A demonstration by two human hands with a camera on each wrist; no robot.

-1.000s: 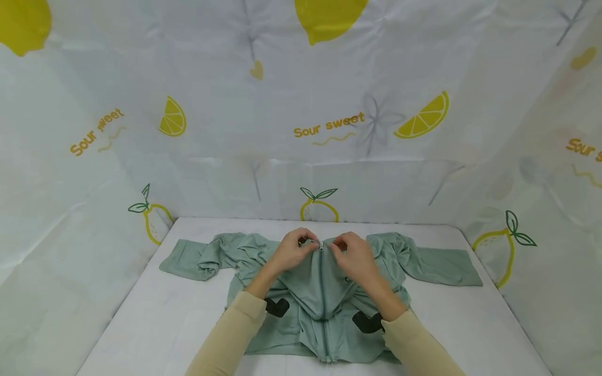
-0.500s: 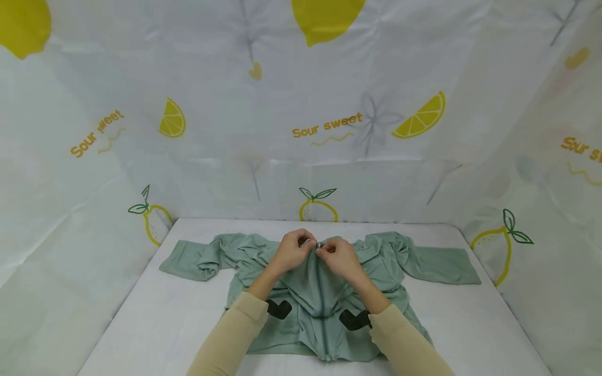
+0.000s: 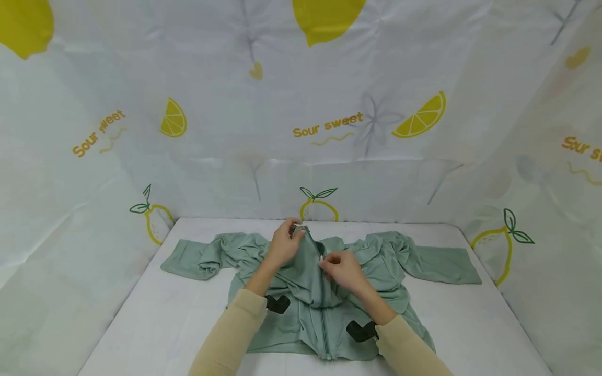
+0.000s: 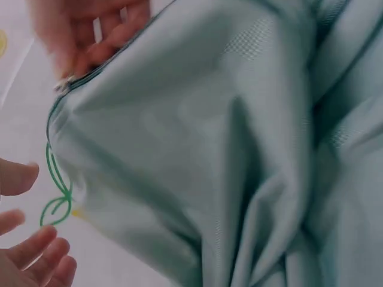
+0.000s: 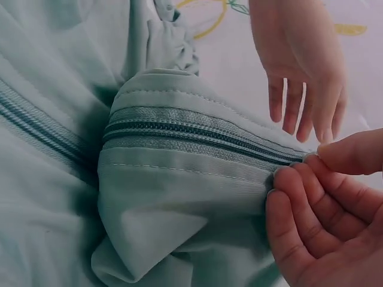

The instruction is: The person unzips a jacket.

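The jacket [image 3: 301, 284] lies front-up on the desk [image 3: 155, 324], fingers of the right hand [image 3: 345, 267] pinching its zipper pull [image 3: 321, 258]; whether the left hand [image 3: 284, 243] grips the collar [image 3: 308, 263], I cannot tell. Slack cloth [image 5: 179, 221] might jam the zipper [image 3: 324, 334].

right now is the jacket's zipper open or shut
Partly open: the zipper is parted at its top, joined below the right hand.

A rumpled sage-green zip-up jacket [image 3: 303, 284] lies front-up across the lower frame, sleeves [image 3: 447, 265] outstretched, zipper [image 3: 324, 334] parted at the top.
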